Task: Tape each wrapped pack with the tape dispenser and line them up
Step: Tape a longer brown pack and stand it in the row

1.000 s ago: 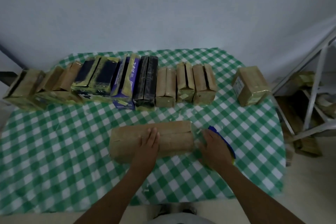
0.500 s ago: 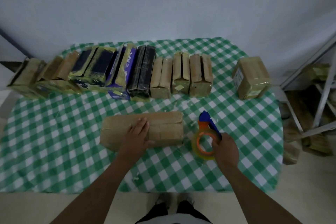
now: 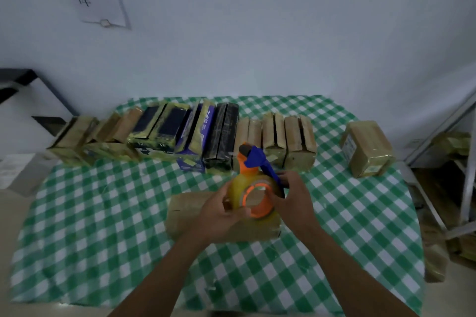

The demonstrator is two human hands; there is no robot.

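- Centre frame: the tape dispenser (image 3: 244,180), run down to the right end of the brown wrapped pack (image 3: 185,213) a second ago, has been lifted clear and now hangs above that pack, orange hub towards the camera.
- The left hand (image 3: 219,213), which had lain flat on the pack, has come off it and now curls at the lower left rim of the roll. Whether it pinches the loose tape end cannot be told.
- The right hand (image 3: 293,201) is wrapped round the blue handle, fingers closed on it.
- With nothing pinning the pack, that strip looks finished. Probably the tape end is being freed for another pass, so the pack has yet to join the line.
- Across the upper middle, the row of taped packs (image 3: 221,134) stands side by side on the checked tablecloth (image 3: 103,213). A lone pack (image 3: 367,148) sits apart at right.
- No box or tray is in view. The metal rack (image 3: 466,188) at the right edge has brownish bundles behind and beneath it, too blurred to identify.
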